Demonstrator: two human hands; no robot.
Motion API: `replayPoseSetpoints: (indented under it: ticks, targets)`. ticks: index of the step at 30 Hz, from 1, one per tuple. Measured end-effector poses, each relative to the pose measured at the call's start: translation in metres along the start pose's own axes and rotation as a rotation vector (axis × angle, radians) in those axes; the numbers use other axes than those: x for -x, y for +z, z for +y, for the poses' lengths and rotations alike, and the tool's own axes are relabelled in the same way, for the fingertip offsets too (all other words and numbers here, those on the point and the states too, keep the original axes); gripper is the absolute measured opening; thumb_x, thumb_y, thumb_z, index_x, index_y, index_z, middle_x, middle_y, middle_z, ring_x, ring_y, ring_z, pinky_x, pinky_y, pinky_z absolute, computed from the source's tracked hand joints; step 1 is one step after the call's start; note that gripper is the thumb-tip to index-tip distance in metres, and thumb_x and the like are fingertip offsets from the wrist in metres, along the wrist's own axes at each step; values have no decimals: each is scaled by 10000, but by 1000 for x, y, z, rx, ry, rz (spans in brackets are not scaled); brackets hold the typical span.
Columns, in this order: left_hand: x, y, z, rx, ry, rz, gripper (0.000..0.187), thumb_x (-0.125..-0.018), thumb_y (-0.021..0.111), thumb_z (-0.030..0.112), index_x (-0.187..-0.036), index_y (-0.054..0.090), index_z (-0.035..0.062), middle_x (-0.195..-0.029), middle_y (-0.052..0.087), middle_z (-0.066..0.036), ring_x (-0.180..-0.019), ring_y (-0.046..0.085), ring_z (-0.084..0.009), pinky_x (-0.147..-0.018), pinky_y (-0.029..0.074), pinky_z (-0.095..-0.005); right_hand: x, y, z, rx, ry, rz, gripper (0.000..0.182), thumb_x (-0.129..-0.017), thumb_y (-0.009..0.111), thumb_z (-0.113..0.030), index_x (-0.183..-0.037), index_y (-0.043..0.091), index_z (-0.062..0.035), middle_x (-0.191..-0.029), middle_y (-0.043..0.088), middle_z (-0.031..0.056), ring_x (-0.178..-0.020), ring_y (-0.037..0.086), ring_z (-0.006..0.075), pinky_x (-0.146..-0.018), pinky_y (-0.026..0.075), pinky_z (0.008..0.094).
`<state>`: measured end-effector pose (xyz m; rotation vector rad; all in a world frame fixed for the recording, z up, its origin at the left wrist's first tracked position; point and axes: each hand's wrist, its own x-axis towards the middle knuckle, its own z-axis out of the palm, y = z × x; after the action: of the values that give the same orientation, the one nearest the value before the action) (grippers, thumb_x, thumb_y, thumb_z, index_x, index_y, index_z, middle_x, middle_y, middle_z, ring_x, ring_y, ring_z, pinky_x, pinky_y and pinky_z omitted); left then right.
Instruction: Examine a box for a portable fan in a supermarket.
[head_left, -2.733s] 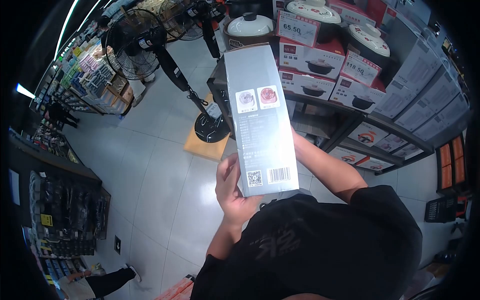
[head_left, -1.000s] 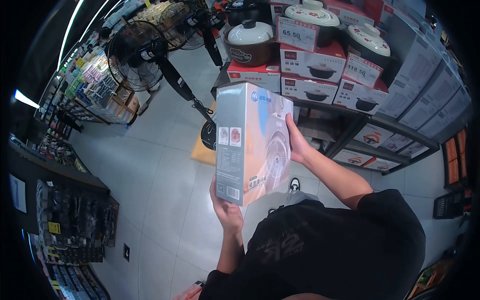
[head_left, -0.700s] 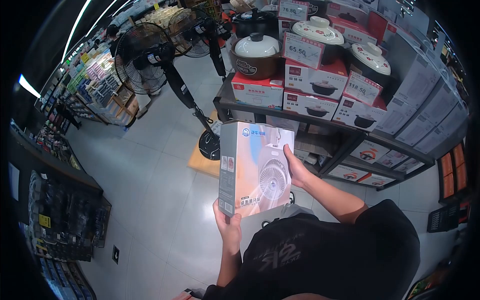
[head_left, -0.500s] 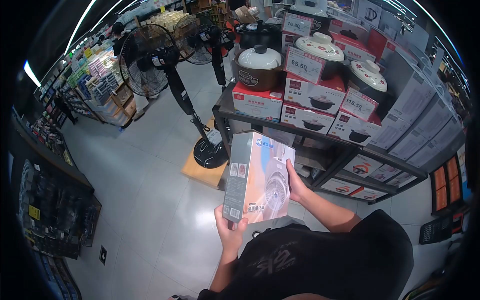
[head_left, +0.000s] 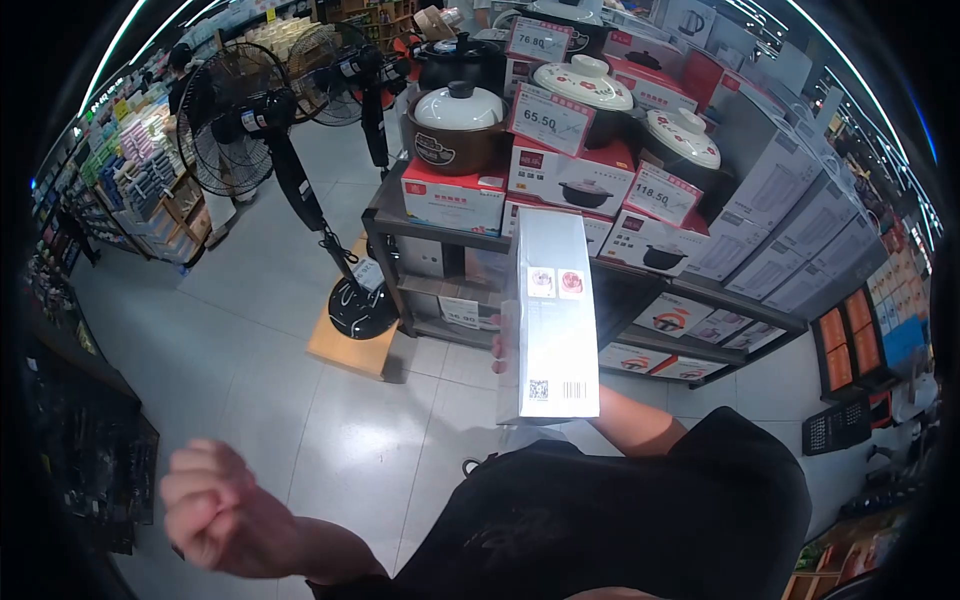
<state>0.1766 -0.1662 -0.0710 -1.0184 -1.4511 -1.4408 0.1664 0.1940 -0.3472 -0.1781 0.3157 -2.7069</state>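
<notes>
A fan box (head_left: 556, 330) stands upright in front of me, its narrow printed side with a QR code and barcode turned to my view. My right hand (head_left: 498, 347) grips it from behind; only some fingertips show at the box's left edge, and the rest is hidden. Off to the lower left, away from the box, is my left hand (head_left: 208, 503). Its fingers are curled in, slightly blurred, and nothing shows in them.
A dark shelf (head_left: 440, 238) carries boxed cooking pots, including a brown pot with white lid (head_left: 460, 130), and price signs (head_left: 550, 118). Left of it, a black standing fan (head_left: 295, 180) rests on a wooden platform (head_left: 345, 352). Tall grey boxes (head_left: 765, 205) stand at right.
My left hand has let go of the fan box and swung out to the lower left. The box has turned from its fan picture to its narrow side. The view has shifted right.
</notes>
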Motion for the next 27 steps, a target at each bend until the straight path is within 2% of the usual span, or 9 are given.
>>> replayPoseSetpoints:
  ticks: [2, 4, 6, 8, 11, 13, 20, 25, 27]
  targets:
    - [-26, -7, 18, -230, 163, -11, 235, -964, 416, 281, -873, 485, 76, -706, 399, -5, -621, 368, -127, -596, 315, -284, 8, 52, 7, 7, -13, 305, 362, -926, 509, -306, -1171, 546, -44, -1034, 627, 118, -942, 642, 259, -726, 549, 380]
    - [-30, -28, 11, -99, 229, -93, 288, -963, 390, 193, -953, 528, -60, -817, 498, -89, -684, 387, -203, -593, 299, -346, 4, 81, 7, 30, -93, 15, 800, -836, 601, -466, -1396, 250, -16, -1167, 475, 147, -1068, 473, 261, -986, 357, 382]
    - [-40, -25, 3, -370, 477, -167, 359, -962, 393, 209, -1075, 543, -97, -819, 526, -137, -673, 428, -241, -535, 300, -339, 12, 55, 3, -9, -80, 59, 801, -836, 601, -465, -1394, 251, -11, -1166, 477, 145, -1063, 477, 255, -985, 360, 383]
    - [-32, -15, -2, -553, 516, 55, 461, -964, 421, 296, -1162, 533, -105, -728, 506, -176, -623, 436, -266, -479, 279, -319, 19, 40, -2, -53, -79, 105, 801, -836, 601, -464, -1393, 253, -6, -1165, 479, 143, -1059, 481, 250, -983, 363, 384]
    - [-34, -19, -3, -522, 499, 65, 617, -952, 394, 487, -960, 581, -100, -636, 456, -172, -570, 397, -249, -496, 277, -295, 26, 36, -3, 32, -72, 135, 804, -833, 606, -460, -1389, 260, 7, -1148, 490, 141, -1053, 487, 242, -979, 368, 384]
    - [-30, -34, -7, -681, 545, -207, 730, -894, 323, 648, -780, 537, -41, -674, 470, -154, -578, 382, -237, -528, 279, -313, 26, 36, -3, 130, -95, 123, 804, -833, 606, -454, -1387, 263, 17, -1129, 501, 142, -1054, 488, 239, -971, 377, 386]
    - [-34, -69, -17, -514, 619, -387, 840, -855, 200, 722, -810, 551, -39, -687, 467, -139, -594, 374, -223, -564, 259, -340, 36, 49, 7, 303, -160, 382, 797, -833, 616, -438, -1388, 264, 15, -1112, 504, 145, -1059, 490, 245, -958, 397, 393]
    - [-46, -43, 4, -448, 668, -316, 946, -853, 140, 730, -1265, 491, -46, -666, 475, -120, -603, 315, -188, -610, 260, -341, 32, 53, 7, 219, -36, 259, 796, -828, 619, -448, -1383, 278, 10, -1109, 506, 151, -1061, 490, 258, -952, 401, 404]
    - [-50, -55, 5, -464, 703, -380, 902, -872, 156, 702, -1277, 477, -37, -664, 474, -116, -588, 319, -188, -603, 260, -343, 28, 51, 6, 210, -30, 211, 795, -827, 618, -450, -1381, 281, 9, -1108, 507, 152, -1060, 491, 259, -952, 401, 406]
